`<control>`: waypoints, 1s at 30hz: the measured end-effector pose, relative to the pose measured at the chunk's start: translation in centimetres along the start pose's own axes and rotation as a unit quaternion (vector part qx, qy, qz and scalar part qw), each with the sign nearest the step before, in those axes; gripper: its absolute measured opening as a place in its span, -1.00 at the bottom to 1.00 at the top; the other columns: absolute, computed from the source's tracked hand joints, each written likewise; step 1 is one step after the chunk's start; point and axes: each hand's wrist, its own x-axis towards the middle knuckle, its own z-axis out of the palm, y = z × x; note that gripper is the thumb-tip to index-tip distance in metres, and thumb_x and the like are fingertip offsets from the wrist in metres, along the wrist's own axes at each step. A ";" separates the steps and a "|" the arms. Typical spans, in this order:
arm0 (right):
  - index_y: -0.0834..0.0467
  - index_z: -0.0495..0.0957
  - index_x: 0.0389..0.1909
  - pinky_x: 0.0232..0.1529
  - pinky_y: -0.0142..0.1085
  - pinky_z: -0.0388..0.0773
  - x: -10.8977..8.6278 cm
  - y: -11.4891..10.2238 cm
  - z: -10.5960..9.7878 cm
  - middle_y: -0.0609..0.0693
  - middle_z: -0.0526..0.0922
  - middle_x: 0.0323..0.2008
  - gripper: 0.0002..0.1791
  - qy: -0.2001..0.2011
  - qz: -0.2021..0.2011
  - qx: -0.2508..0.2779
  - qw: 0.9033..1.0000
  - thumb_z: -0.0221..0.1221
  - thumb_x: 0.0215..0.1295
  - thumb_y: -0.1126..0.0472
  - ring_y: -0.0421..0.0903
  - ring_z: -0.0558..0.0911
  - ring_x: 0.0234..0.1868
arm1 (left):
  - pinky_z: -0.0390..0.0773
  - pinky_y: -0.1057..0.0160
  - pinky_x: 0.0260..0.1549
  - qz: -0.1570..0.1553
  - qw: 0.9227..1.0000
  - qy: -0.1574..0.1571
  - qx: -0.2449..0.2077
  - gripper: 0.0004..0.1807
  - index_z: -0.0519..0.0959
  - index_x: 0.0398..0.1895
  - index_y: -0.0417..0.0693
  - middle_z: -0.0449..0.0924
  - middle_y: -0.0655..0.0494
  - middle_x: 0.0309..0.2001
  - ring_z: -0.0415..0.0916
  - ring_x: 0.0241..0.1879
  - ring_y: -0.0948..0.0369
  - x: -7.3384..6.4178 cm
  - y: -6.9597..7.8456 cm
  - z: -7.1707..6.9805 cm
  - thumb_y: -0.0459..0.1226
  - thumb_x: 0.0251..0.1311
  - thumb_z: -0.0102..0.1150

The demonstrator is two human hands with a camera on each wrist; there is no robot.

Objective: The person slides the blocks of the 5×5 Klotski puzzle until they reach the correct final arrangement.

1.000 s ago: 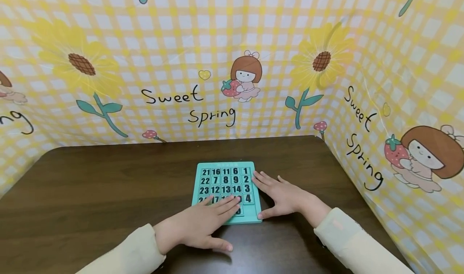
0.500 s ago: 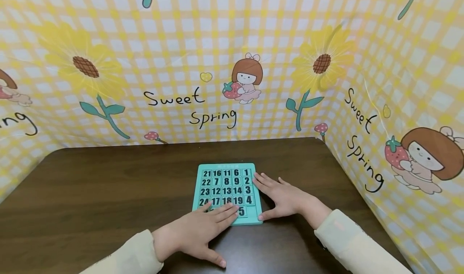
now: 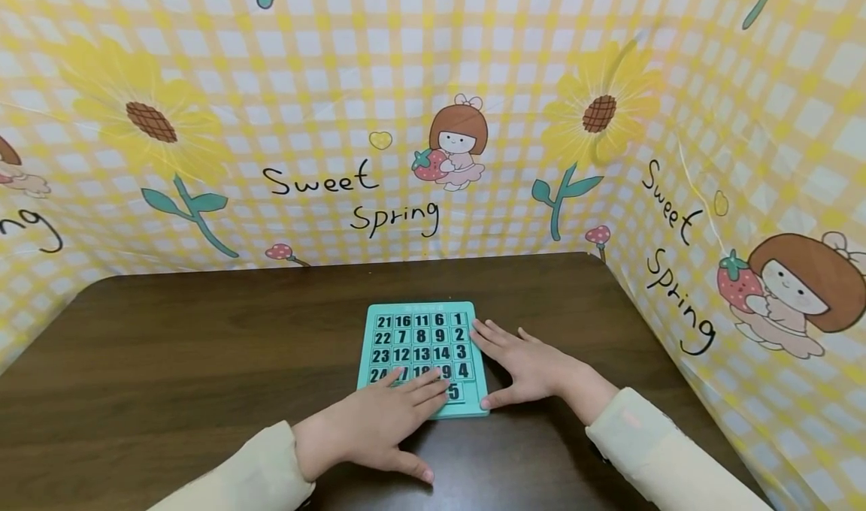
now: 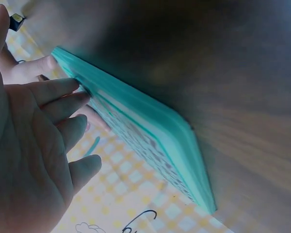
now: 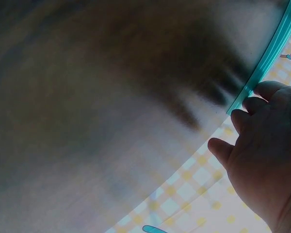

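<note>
A turquoise number slide puzzle [image 3: 392, 309] lies flat on the table, its black-numbered tiles set in rows. Spread over its lower rows is my left hand [image 3: 379, 421], fingers straight and thumb held away toward the front. Its fingertips lie by the 5 tile [image 3: 455, 392] in the bottom row and hide the tiles to its left. Along the right rim, my right hand [image 3: 528, 368] rests with straight fingertips at the upper side and the thumb at the lower corner. The left wrist view shows the puzzle's thick side [image 4: 150, 109] beyond the left fingers.
The dark wooden table [image 3: 203, 338] extends on both sides of the puzzle. A yellow checked cloth [image 3: 311, 120] with sunflowers and "Sweet Spring" lettering hangs behind the table and along its right side.
The bottom-row tile beside my left fingertips has slid slightly right, and its 5 now shows. My left hand has shifted a little over the lower rows. My right hand stays at the rim.
</note>
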 end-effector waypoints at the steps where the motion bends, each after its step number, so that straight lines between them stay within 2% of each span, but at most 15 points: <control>1: 0.03 -0.13 0.61 0.47 0.32 -0.05 0.0 0.0 0.0 -0.04 -0.21 0.63 0.20 0.000 -0.001 0.000 1.000 0.16 0.14 -0.50 0.03 -0.14 0.63 | 0.12 -0.21 0.45 -0.001 1.000 0.002 0.002 0.04 0.17 0.55 -0.02 0.03 0.12 0.59 -0.12 0.60 0.14 0.1 0.1 -0.1 0.46 0.19 -0.12; 9: 0.04 -0.14 0.61 0.47 0.33 -0.06 0.2 -0.2 0.1 -0.03 -0.22 0.63 0.20 -0.003 -0.008 -0.001 1.000 0.14 0.15 -0.51 0.04 -0.16 0.63 | 0.13 -0.16 0.46 -0.001 1.000 -0.007 0.011 0.02 0.15 0.56 0.00 0.00 0.15 0.60 -0.13 0.60 0.18 1.0 0.8 -0.5 0.45 0.21 -0.14; 14: 0.04 -0.14 0.61 0.47 0.33 -0.06 0.2 -0.3 0.1 -0.03 -0.22 0.63 0.20 -0.003 -0.009 -0.002 1.000 0.13 0.14 -0.52 0.04 -0.16 0.63 | 0.12 -0.16 0.46 -0.003 1.000 -0.012 0.010 0.01 0.09 0.58 0.01 -0.06 0.16 0.61 -0.15 0.60 0.21 1.0 0.7 -0.4 0.43 0.23 -0.13; 20: 0.04 -0.15 0.61 0.48 0.31 -0.07 0.1 -0.3 -0.3 -0.04 -0.23 0.62 0.21 -0.005 -0.003 -0.005 1.000 0.14 0.13 -0.52 0.02 -0.16 0.63 | 0.09 -0.21 0.46 -0.011 1.000 -0.012 -0.022 0.00 0.06 0.59 0.00 -0.10 0.15 0.62 -0.15 0.60 0.18 -0.4 -0.3 -0.2 0.39 0.26 -0.11; 24: 0.04 -0.15 0.61 0.48 0.31 -0.08 0.0 -0.3 -0.5 -0.04 -0.22 0.62 0.21 -0.004 -0.002 -0.004 1.000 0.16 0.14 -0.50 0.02 -0.15 0.63 | 0.06 -0.22 0.46 -0.028 0.999 -0.014 -0.043 0.00 0.06 0.59 0.00 -0.11 0.15 0.62 -0.15 0.60 0.16 -1.6 -1.0 0.1 0.40 0.25 -0.12; 30: 0.03 -0.14 0.61 0.48 0.31 -0.08 0.0 -0.3 -0.3 -0.04 -0.22 0.62 0.20 -0.005 0.002 0.004 1.000 0.18 0.14 -0.48 0.02 -0.15 0.63 | 0.02 -0.24 0.47 -0.040 0.997 -0.022 -0.058 0.02 0.06 0.59 -0.01 -0.11 0.14 0.62 -0.17 0.61 0.15 -2.7 -1.5 0.6 0.42 0.24 -0.14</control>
